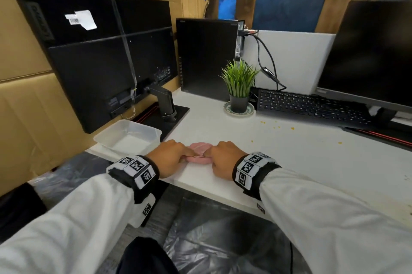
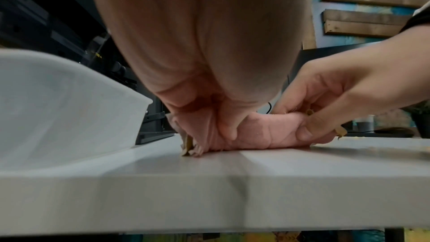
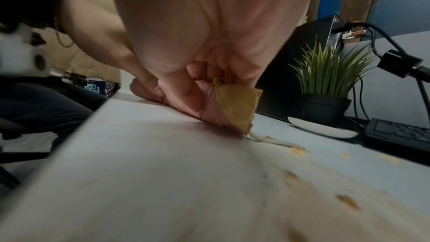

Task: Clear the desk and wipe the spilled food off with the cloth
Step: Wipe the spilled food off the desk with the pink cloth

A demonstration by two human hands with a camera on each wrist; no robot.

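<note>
A pink cloth lies folded on the white desk near its front edge. My left hand grips the cloth's left end and my right hand grips its right end, fingers curled around it. In the left wrist view the cloth is a thick roll pressed on the desk, pinched by both hands. The right wrist view shows a yellow-brown tag at the cloth's end. Yellow crumbs of spilled food are scattered on the desk to the right, and also close to the cloth.
An empty clear plastic container sits left of my hands. A potted plant on a saucer, a black keyboard, a computer tower and two monitors stand behind. Cables hang by the tower.
</note>
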